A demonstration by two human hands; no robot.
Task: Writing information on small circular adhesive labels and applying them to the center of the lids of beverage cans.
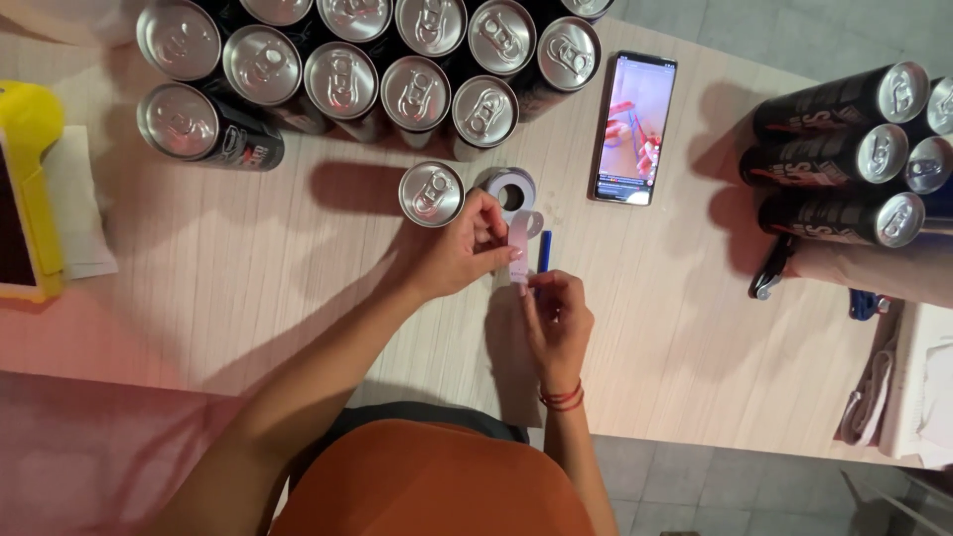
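over at the far left edge sits a yellow device point(28, 189) on a white sheet of paper point(74, 203). next along, a cluster of black drink cans point(357, 69) stands upright on the pale wooden table point(248, 288), silver tops up, with one lying on its side at the cluster's left. just below the cluster a single can point(431, 194) stands alone. the left hand point(459, 253) is beside that can, its fingertips pinched together on the upper part of a pale strip of tape point(520, 243) that runs from a white tape roll point(506, 186) lying just right of the single can. the right hand point(558, 320), red thread at the wrist, is closed on the strip's lower end, so the strip is held between both hands above the table. a blue pen point(544, 252) lies just right of the strip. further right a phone point(635, 129) lies screen up and lit. at the far right black cans lying on their sides point(844, 159) are stacked, with a blue clip point(866, 303) below them.
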